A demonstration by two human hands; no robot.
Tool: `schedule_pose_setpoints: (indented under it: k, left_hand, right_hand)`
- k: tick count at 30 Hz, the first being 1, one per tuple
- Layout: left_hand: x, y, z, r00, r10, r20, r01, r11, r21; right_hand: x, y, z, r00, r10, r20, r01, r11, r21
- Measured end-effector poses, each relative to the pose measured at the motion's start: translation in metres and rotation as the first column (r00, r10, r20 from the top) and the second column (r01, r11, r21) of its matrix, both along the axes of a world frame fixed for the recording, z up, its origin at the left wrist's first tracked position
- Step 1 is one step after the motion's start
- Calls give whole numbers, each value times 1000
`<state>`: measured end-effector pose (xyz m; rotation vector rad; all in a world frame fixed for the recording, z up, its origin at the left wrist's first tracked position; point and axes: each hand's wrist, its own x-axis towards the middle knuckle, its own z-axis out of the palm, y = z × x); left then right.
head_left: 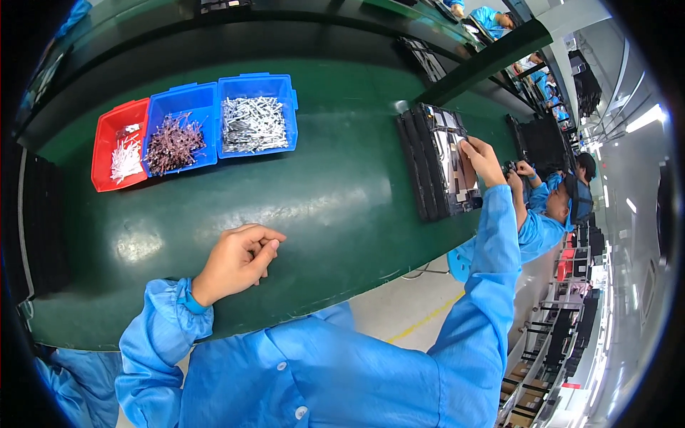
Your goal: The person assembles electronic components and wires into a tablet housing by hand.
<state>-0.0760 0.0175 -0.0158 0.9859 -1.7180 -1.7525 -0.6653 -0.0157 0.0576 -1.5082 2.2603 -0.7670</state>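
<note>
My left hand (pixel 241 262) rests over the green table near its front edge, fingers curled in and thumb close to the index finger. Nothing shows between them. Out to the right, my right hand (pixel 484 160) reaches over a stack of black trays (pixel 422 164). Its thumb and fingers close on a thin flat part at the top tray, mostly covered by the hand. Flat silver and white pieces (pixel 448 146) with dark patches lie in that tray. A blue band circles my left wrist.
At the back left stand a red bin (pixel 102 160) of white small pieces, a blue bin (pixel 175 93) of brownish pieces and another blue bin (pixel 294 118) of silvery ones. A dark post (pixel 485 64) rises behind the trays. Co-workers (pixel 542 214) sit at the right; black stacks (pixel 43 221) stand far left.
</note>
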Motion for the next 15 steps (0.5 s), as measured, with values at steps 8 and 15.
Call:
schedule_pose_setpoints:
  k: [8,15]
  left_hand:
    - [-1,2,-6,1000,-1,13,2,998,-67]
    - [2,2,-6,1000,14,26,-10,989,-146]
  right_hand:
    - [6,0,10,908,-186,376,111,971,213]
    - [7,4,8,840,-187,510,114,979,172]
